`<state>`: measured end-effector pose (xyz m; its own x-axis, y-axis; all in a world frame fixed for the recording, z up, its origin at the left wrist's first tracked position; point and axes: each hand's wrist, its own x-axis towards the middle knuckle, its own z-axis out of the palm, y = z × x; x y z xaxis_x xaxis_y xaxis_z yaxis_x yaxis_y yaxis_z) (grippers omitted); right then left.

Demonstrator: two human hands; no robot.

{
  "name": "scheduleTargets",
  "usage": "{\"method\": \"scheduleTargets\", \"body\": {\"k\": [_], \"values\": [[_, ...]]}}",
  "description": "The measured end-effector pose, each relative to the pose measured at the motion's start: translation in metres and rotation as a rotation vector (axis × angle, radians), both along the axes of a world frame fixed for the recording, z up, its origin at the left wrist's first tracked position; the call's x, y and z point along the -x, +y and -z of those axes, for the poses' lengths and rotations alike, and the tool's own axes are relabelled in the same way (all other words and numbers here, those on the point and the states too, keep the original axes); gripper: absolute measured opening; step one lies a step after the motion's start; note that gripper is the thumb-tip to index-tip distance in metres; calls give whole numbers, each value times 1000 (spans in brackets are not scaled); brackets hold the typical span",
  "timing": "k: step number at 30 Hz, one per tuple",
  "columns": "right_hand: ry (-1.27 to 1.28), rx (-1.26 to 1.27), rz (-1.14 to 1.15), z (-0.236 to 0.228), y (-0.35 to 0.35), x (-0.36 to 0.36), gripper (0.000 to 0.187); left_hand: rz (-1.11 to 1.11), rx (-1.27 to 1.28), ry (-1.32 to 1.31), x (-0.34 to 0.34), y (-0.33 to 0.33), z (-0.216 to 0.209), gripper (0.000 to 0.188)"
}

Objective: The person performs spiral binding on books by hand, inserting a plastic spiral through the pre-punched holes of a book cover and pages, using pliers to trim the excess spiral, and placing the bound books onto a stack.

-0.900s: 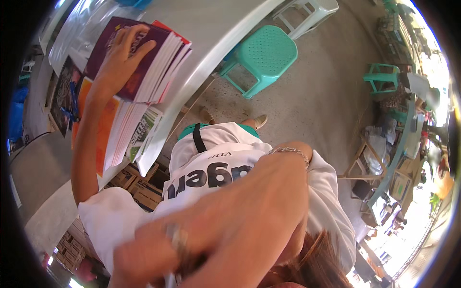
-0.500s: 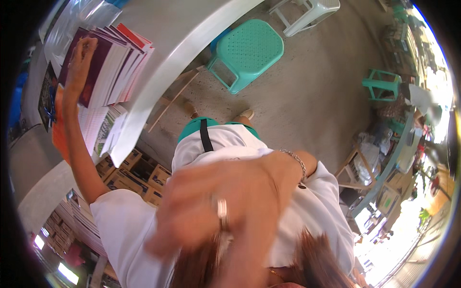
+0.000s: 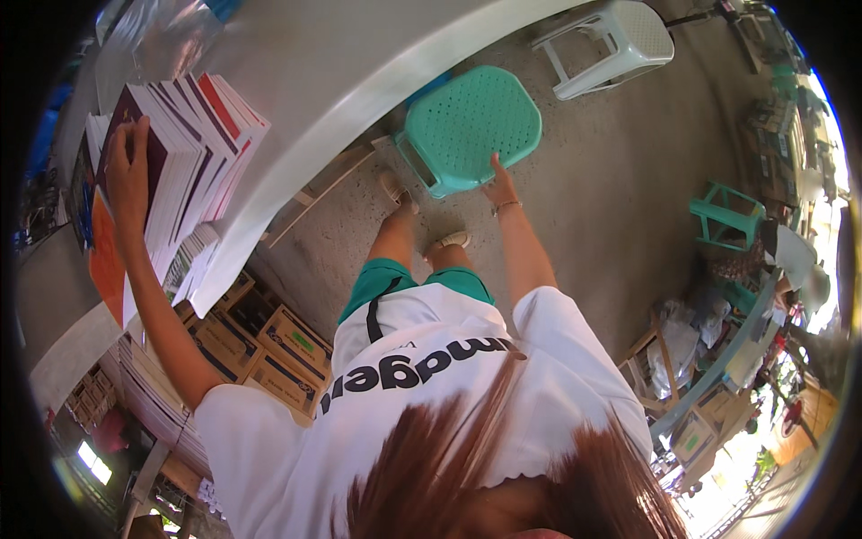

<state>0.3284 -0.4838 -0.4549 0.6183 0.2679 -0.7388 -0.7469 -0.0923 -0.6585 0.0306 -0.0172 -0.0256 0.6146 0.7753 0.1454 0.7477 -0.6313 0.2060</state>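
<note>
My left hand (image 3: 127, 175) lies against the dark purple cover of the outermost book in a row of books (image 3: 193, 148), fingers extended and slightly bent. The books stand packed together on the grey table at the left, their page edges fanned. With my right hand (image 3: 503, 187) I grip the near edge of a green plastic stool (image 3: 476, 117); the thumb shows by the seat and the other fingers are mostly hidden. The stool stands on the floor ahead of my feet.
The curved grey table (image 3: 314, 63) runs along my left. Cardboard boxes (image 3: 287, 359) sit under it. A white plastic stool (image 3: 628, 36) stands beyond the green one, and another green stool (image 3: 725, 216) is at the right. Clear plastic wrap (image 3: 175, 40) lies behind the books.
My right hand has moved from close in front of me out to the green stool and taken its edge. My left hand stays at the books, its fingers more bent.
</note>
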Motion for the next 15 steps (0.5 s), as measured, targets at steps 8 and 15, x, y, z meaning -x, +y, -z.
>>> {"method": "scheduleTargets", "body": {"k": [8,15], "values": [[184,-117,281,21,19,-14,75,-142,-239,-96,-30,-34,2,50],[190,-56,392,-8,21,-8,68,-105,-163,-113,-30,-35,0,42]]}}
